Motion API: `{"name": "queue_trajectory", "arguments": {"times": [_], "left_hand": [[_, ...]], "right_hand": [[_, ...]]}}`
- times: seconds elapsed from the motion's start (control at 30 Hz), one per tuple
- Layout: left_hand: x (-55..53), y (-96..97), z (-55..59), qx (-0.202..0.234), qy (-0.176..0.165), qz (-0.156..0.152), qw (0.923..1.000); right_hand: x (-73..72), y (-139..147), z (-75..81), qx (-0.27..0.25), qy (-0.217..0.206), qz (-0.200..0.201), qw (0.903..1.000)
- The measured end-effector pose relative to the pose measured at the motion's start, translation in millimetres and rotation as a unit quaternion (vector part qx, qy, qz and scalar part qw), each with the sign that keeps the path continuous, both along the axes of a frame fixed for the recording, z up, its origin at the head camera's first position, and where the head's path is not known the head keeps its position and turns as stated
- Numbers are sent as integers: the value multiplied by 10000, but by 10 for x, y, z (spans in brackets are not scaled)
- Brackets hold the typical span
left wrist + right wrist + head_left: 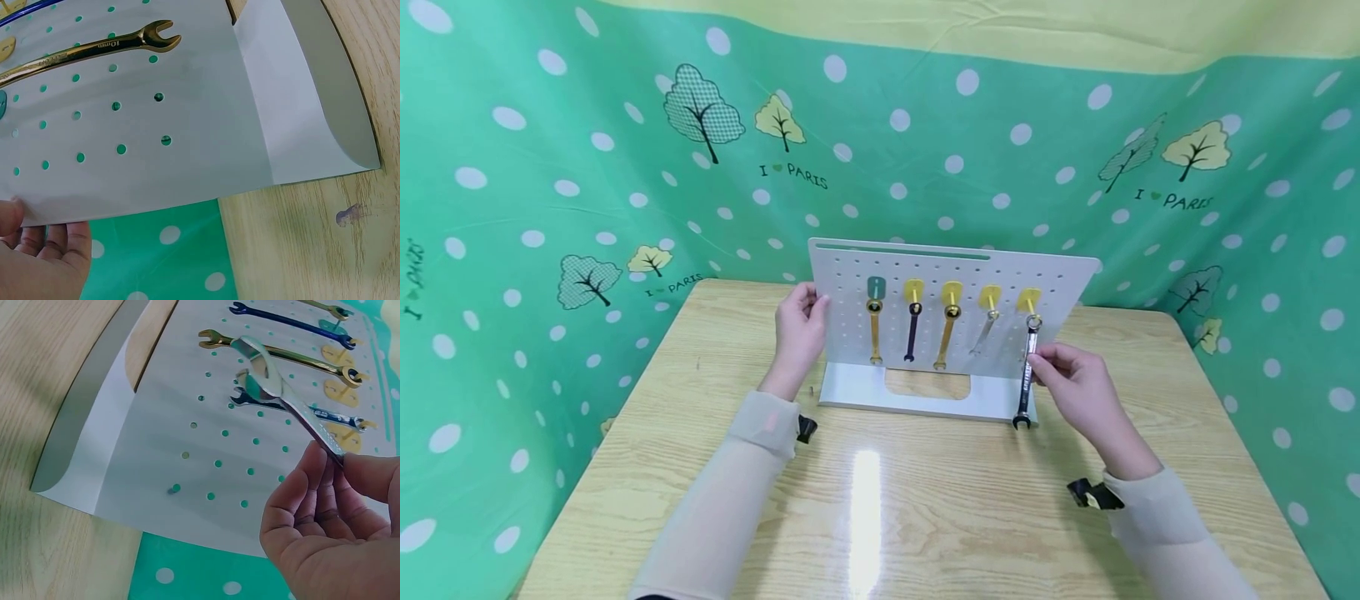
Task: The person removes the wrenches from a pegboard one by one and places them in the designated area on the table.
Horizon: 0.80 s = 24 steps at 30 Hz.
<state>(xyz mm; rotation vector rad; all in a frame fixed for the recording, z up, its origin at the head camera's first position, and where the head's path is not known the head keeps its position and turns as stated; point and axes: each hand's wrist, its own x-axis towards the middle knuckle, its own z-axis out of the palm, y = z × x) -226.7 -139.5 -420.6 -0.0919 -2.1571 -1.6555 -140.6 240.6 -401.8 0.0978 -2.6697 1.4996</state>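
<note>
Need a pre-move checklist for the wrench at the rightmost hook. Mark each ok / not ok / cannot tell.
1. Pegboard steadied: ok, left hand grips its left edge.
2. Silver wrench in control: ok, right hand pinches its shank.
3. Orientation: ok, ring end up, open end down.
4. Ring end seated on the rightmost hook: cannot tell; they overlap in the head view.
5. Neighbouring wrench hung: ok, on its own hook.
6. Right hand clear of the silver wrench: not ok, fingers on it.
</note>
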Motion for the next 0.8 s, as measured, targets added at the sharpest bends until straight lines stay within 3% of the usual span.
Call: {"name": "queue_trajectory", "arguments": {"times": [0.3,0.8], "left_hand": [[4,6,7,-28,-49,32,10000],[-5,16,-4,-71,-27,95,9999]], "right_hand": [[48,15,92,-129,-170,67,9997],[57,67,140,180,-162,61,9997]]}}
